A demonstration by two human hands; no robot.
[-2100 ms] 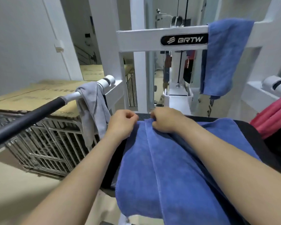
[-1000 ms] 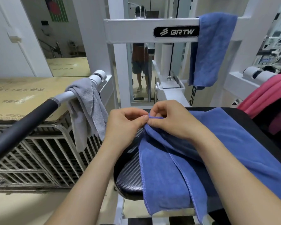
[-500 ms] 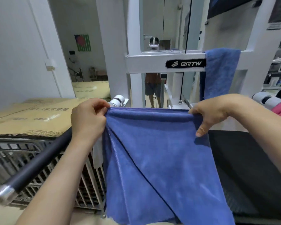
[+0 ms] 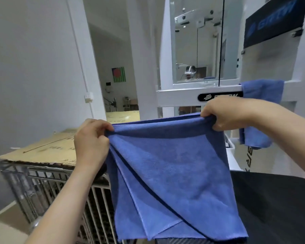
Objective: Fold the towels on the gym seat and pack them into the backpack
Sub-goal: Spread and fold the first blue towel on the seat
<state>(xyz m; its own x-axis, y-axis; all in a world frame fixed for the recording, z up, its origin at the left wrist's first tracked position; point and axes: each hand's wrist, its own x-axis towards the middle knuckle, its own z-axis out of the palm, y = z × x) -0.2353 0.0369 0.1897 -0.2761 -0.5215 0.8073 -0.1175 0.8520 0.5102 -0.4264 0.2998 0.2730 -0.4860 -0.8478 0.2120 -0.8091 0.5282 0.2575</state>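
Right now your left hand (image 4: 92, 141) and right hand (image 4: 224, 115) each pinch shut on a top corner of the blue towel (image 4: 174, 173), which hangs mid-frame, doubled, beside the black seat (image 4: 275, 199) at lower right.

Single head cam, worn high, facing fwd and slightly down toward white machine frame (image 4: 176, 98). Close in: blue towel (image 4: 174, 173) fills lower centre, just in front of frame. No 2nd view, so no overlap.
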